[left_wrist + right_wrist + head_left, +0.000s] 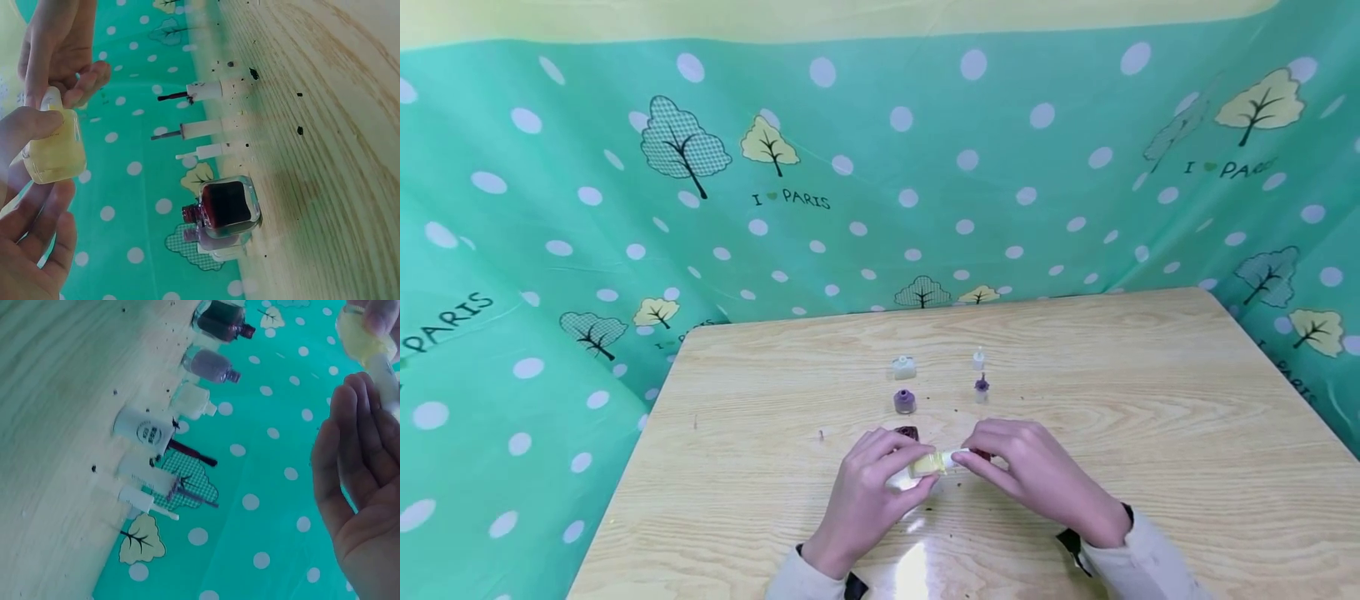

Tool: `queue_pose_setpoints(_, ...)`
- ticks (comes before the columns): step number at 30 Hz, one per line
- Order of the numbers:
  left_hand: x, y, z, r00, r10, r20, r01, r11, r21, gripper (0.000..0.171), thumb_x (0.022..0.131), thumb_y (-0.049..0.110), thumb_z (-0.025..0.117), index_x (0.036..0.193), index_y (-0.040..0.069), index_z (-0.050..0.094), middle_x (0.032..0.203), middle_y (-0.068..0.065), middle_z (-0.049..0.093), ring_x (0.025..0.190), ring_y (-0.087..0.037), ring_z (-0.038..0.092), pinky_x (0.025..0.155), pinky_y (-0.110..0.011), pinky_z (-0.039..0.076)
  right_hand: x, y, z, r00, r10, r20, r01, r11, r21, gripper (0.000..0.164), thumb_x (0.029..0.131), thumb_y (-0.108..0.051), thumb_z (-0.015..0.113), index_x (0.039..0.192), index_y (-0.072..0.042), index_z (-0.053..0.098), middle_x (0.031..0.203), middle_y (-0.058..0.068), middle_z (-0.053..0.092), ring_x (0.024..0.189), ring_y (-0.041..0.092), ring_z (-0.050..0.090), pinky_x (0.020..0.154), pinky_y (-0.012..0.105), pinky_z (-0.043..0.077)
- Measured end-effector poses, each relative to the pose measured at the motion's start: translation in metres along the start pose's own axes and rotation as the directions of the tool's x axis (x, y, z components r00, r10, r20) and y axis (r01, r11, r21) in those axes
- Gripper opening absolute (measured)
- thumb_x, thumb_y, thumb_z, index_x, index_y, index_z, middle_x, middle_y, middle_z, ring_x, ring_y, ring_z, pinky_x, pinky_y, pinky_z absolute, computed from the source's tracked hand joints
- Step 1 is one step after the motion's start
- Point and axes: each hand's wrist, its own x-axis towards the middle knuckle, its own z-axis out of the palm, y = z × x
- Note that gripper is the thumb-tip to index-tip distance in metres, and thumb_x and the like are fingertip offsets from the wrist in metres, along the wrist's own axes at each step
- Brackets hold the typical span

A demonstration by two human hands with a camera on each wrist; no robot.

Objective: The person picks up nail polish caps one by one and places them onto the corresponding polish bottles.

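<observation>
A pale yellow nail polish bottle is pinched between the thumb and fingers of my left hand, held above the table on its side. My right hand pinches the bottle's white cap, which sits on the neck. In the left wrist view the yellow bottle shows clear glass walls. Just beyond my hands stand open bottles: a dark red one, a purple one and a white one.
Right of the bottles, removed caps stand brush-up: a white-brush cap, a purple-brush cap and a dark-brush cap. Small dark flecks dot the wooden table. A green dotted cloth hangs behind it.
</observation>
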Motion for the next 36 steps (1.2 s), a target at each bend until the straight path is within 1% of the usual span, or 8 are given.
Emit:
queue_pose_setpoints(9,-0.0003,0.0006,-0.0006,1.0,-0.009,-0.004,0.009,1.0,0.001,0.033,0.072,0.015,0.086,0.103,0.012,0.075,0.096,0.004,0.071,0.087,-0.009,0.065,0.084,-0.019,0.052,0.0002,-0.0013,0.0046,0.996,0.091,0.008,-0.091,0.996,0.017,0.016,0.096,-0.024,0.067,0.081,-0.027,0.069,0.074,-0.021,0.061,0.061,-0.009,0.046,0.054,0.012,0.042)
queue_pose_setpoints(14,-0.0011,0.0009,-0.0028,0.999,-0.038,0.014,0.038,0.999,0.0,0.033,0.074,0.015,0.086,0.104,0.013,0.075,0.098,0.005,0.071,0.089,-0.01,0.065,0.084,-0.02,0.052,0.0013,-0.0018,0.0045,0.997,0.073,0.005,-0.073,0.997,0.023,0.006,0.096,-0.027,0.066,0.098,-0.025,0.071,0.083,-0.02,0.063,0.07,-0.008,0.052,0.059,0.015,0.048)
queue_pose_setpoints(17,-0.001,0.001,-0.0031,0.999,-0.047,0.021,0.047,0.999,0.002,0.033,0.074,0.015,0.086,0.104,0.013,0.075,0.098,0.005,0.071,0.089,-0.01,0.066,0.084,-0.021,0.052,0.0015,-0.0019,0.0016,0.999,0.032,0.005,-0.032,0.999,0.024,0.02,0.093,-0.029,0.07,0.112,-0.022,0.069,0.092,-0.018,0.065,0.076,-0.006,0.056,0.063,0.015,0.05)
queue_pose_setpoints(20,-0.0004,0.0013,-0.0026,0.998,-0.052,0.026,0.052,0.999,-0.001,0.033,0.073,0.015,0.086,0.104,0.013,0.075,0.098,0.005,0.071,0.089,-0.01,0.065,0.083,-0.021,0.052,0.0012,-0.0013,-0.0023,0.999,-0.034,-0.004,0.034,0.999,0.031,0.029,0.09,-0.026,0.074,0.117,-0.021,0.067,0.1,-0.014,0.068,0.081,-0.003,0.06,0.069,0.017,0.053)
queue_pose_setpoints(24,0.0005,0.0011,-0.0022,0.998,-0.052,0.023,0.052,0.999,-0.009,0.034,0.073,0.014,0.086,0.105,0.013,0.075,0.097,0.005,0.07,0.088,-0.01,0.065,0.082,-0.019,0.052,0.0017,0.0007,-0.0041,0.994,-0.105,-0.015,0.106,0.994,0.039,0.028,0.088,-0.016,0.076,0.114,-0.019,0.067,0.104,-0.013,0.068,0.084,-0.002,0.062,0.075,0.014,0.053)
queue_pose_setpoints(27,0.0008,0.0006,-0.0024,0.999,-0.048,0.02,0.049,0.999,-0.014,0.033,0.074,0.014,0.086,0.105,0.013,0.075,0.097,0.005,0.07,0.088,-0.01,0.065,0.083,-0.019,0.051,0.0023,0.0018,-0.0042,0.993,-0.118,-0.008,0.119,0.992,0.044,0.023,0.088,-0.014,0.075,0.109,-0.02,0.069,0.104,-0.015,0.066,0.086,-0.003,0.061,0.076,0.011,0.05)
queue_pose_setpoints(32,0.0013,0.0002,-0.0023,0.999,-0.049,0.018,0.049,0.999,-0.01,0.032,0.075,0.015,0.086,0.104,0.012,0.074,0.097,0.004,0.071,0.088,-0.01,0.065,0.084,-0.019,0.052,0.0025,0.0017,-0.0039,0.996,-0.091,0.006,0.091,0.995,0.041,0.018,0.091,-0.015,0.072,0.107,-0.023,0.071,0.105,-0.019,0.065,0.089,-0.005,0.061,0.076,0.009,0.05)
queue_pose_setpoints(36,0.0014,0.0008,-0.0019,0.998,-0.064,0.016,0.064,0.998,-0.002,0.03,0.075,0.018,0.086,0.102,0.012,0.074,0.096,0.005,0.071,0.088,-0.01,0.066,0.084,-0.019,0.052,0.0018,0.0003,-0.0021,0.999,-0.048,0.008,0.048,0.997,0.057,0.017,0.093,-0.015,0.07,0.108,-0.022,0.071,0.102,-0.019,0.064,0.084,-0.007,0.058,0.073,0.009,0.049)
